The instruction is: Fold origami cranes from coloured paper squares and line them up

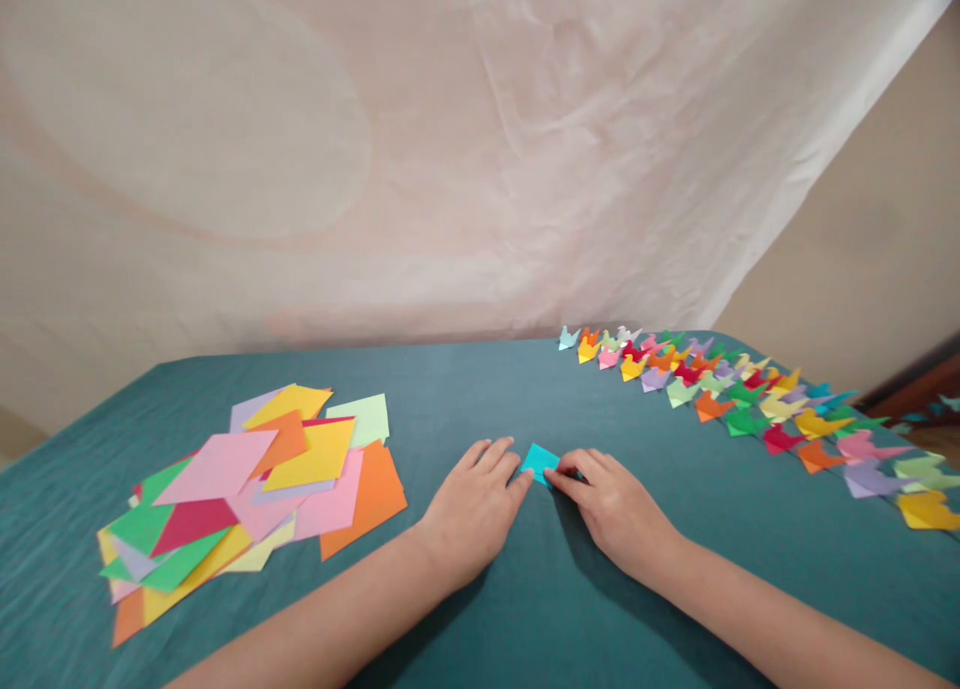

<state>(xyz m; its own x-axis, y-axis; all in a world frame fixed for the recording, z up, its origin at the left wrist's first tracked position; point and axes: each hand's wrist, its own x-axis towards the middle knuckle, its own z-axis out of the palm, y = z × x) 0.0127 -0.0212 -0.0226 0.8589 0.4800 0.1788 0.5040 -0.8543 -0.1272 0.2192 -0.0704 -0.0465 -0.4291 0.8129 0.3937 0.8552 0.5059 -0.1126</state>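
A small folded square of blue origami paper [539,462] lies on the teal cloth between my hands, one corner toward the far side. My left hand [475,506] rests palm down at its left, fingers stretched out and the thumb tip at the paper's left edge. At the right corner, my right hand [619,504] pinches the paper between thumb and forefinger, with its other fingers curled in. The finer folds are too small to make out.
A loose heap of coloured paper squares [217,467] spreads over the left side. Several rows of folded paper birds [720,379] run along the table's right side. The teal-covered table [465,389] ends at a pale hanging cloth [420,189].
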